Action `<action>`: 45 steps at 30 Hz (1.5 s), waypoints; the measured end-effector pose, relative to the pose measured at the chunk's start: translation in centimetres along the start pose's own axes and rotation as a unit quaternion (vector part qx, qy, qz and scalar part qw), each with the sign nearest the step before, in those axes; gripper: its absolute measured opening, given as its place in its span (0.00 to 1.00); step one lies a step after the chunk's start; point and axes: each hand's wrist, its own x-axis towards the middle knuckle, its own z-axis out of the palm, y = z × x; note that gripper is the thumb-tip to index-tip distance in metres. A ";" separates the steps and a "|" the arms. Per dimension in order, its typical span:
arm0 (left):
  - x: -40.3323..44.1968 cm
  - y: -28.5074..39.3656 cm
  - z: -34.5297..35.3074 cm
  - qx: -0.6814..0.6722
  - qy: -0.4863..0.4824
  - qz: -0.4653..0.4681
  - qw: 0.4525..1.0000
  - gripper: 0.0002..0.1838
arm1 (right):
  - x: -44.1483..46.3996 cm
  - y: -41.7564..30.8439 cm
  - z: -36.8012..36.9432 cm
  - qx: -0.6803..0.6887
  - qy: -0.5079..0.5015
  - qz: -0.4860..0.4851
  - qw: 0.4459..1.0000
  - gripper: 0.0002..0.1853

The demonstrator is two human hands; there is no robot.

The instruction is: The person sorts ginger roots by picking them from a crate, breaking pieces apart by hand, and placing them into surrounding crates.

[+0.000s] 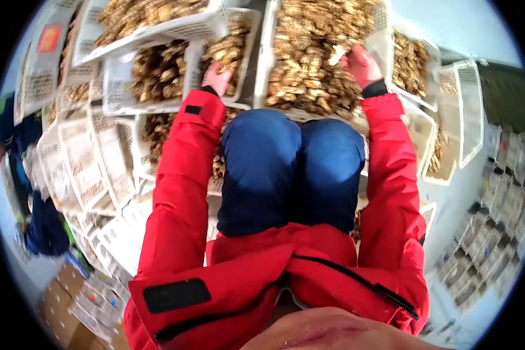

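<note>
My right hand (363, 66) is over the right side of a large white crate (265, 61) heaped with brown, wrinkled pieces (315, 64) that look like dried mushrooms. Its fingers are closed on a pale piece (336, 55), which is brighter than the pile below. My left hand (216, 78) is at a smaller white basket (248, 52) of similar brown pieces, left of the crate. Its fingers are loosely apart, and I see nothing held in them; the fingertips are partly lost against the pile.
Another white basket (114, 87) of darker pieces stands left of my left hand, with a filled basket (175, 29) tilted above it. On the right are a filled basket (411, 64) and further crates (469, 111). My blue-trousered knees (291, 169) are between my arms.
</note>
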 end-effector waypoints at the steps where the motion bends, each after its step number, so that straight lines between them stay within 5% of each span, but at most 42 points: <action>1: 0.5 1.4 0.8 0.048 0.041 0.008 0.998 0.24 | 0.2 0.9 -1.1 0.073 -0.028 0.007 0.997 0.14; 6: 10.9 -3.3 0.2 0.254 0.078 0.083 0.961 0.33 | -0.9 1.6 -0.9 0.190 -0.039 0.030 0.981 0.12; 9: 10.8 -1.7 1.0 0.498 0.240 0.260 0.792 0.29 | -3.3 -1.4 4.5 0.307 0.049 0.070 0.948 0.16; 10: 11.8 -1.4 0.6 0.481 0.109 0.109 0.863 0.30 | -3.1 -1.3 4.4 0.293 0.005 0.051 0.955 0.17; 13: 11.2 -2.0 0.6 0.522 0.135 0.161 0.826 0.28 | -2.9 -1.4 6.2 0.255 -0.062 0.048 0.964 0.21; 16: 9.7 0.9 1.0 0.545 0.126 0.047 0.827 0.25 | -2.8 -0.7 6.8 0.202 -0.049 0.021 0.978 0.20; 19: 10.3 0.7 1.3 0.570 0.141 0.055 0.807 0.25 | -3.6 -1.9 5.8 0.093 -0.085 -0.015 0.992 0.18; 21: 11.0 0.2 0.9 0.527 0.138 0.060 0.836 0.26 | -5.2 -3.5 3.8 0.046 0.055 -0.075 0.995 0.17; 23: 11.1 0.2 1.2 0.503 0.146 0.026 0.851 0.26 | -9.4 -6.4 2.5 -0.165 0.244 -0.112 0.949 0.18; 25: 10.9 0.5 1.8 0.504 0.158 -0.043 0.848 0.27 | -14.1 -5.9 -5.7 -0.014 0.225 -0.167 0.960 0.18; 27: 10.1 0.7 1.3 0.467 0.144 0.005 0.873 0.27 | -18.2 -2.9 -12.9 -0.005 0.303 -0.149 0.941 0.17; 28: 10.3 0.3 1.3 0.474 0.146 0.010 0.868 0.27 | -20.1 0.1 -18.4 -0.010 0.341 -0.095 0.935 0.08; 29: 10.7 -0.2 1.1 0.482 0.149 0.015 0.863 0.28 | -22.0 3.5 -23.9 0.102 0.431 -0.030 0.896 0.05; 31: 11.7 -1.2 0.8 0.441 0.149 -0.010 0.885 0.26 | -22.7 6.2 -26.2 -0.089 0.553 0.099 0.822 0.11; 33: 11.6 -2.4 0.2 0.327 0.138 -0.059 0.933 0.25 | -20.3 4.6 -24.0 -0.550 0.575 0.206 0.569 0.22; 35: 10.4 -3.2 -0.7 0.041 0.055 -0.100 0.993 0.22 | -16.9 -0.5 -16.9 -0.579 0.618 0.086 0.525 0.30; 36: 9.4 -3.2 -1.3 -0.147 -0.002 -0.132 0.980 0.20 | -14.7 -2.9 -15.9 -0.538 0.560 -0.032 0.630 0.28; 37: 6.9 -2.2 -1.3 -0.222 0.016 -0.139 0.965 0.19 | -12.4 -4.2 -11.6 -0.334 0.453 -0.227 0.795 0.24; 39: 0.1 2.0 -1.1 -0.304 0.037 -0.126 0.944 0.18 | -10.3 -8.0 -0.3 -0.477 0.263 -0.212 0.811 0.21; 40: -2.9 4.1 -1.3 -0.344 0.020 -0.098 0.934 0.18 | -7.9 -7.7 0.9 -0.434 0.113 -0.172 0.877 0.22; 41: -5.0 5.9 -1.3 -0.387 0.001 -0.067 0.920 0.18 | -6.0 -6.6 2.7 -0.632 0.123 -0.048 0.764 0.21; 42: -6.7 7.5 -1.3 -0.389 -0.012 -0.041 0.920 0.18 | -2.0 -3.0 -0.8 -0.758 -0.020 -0.044 0.650 0.23; 43: -8.3 8.8 -1.3 -0.401 -0.047 -0.001 0.915 0.19 | -1.6 -1.2 0.5 -0.841 -0.034 -0.073 0.534 0.23; 44: -10.1 11.9 -0.6 -0.340 -0.037 0.000 0.940 0.20 | 0.0 0.9 0.0 -0.856 -0.030 0.054 0.513 0.23; 45: -11.7 14.5 0.3 -0.277 -0.025 -0.001 0.961 0.20 | 1.0 0.5 2.3 -0.888 -0.132 0.211 0.386 0.25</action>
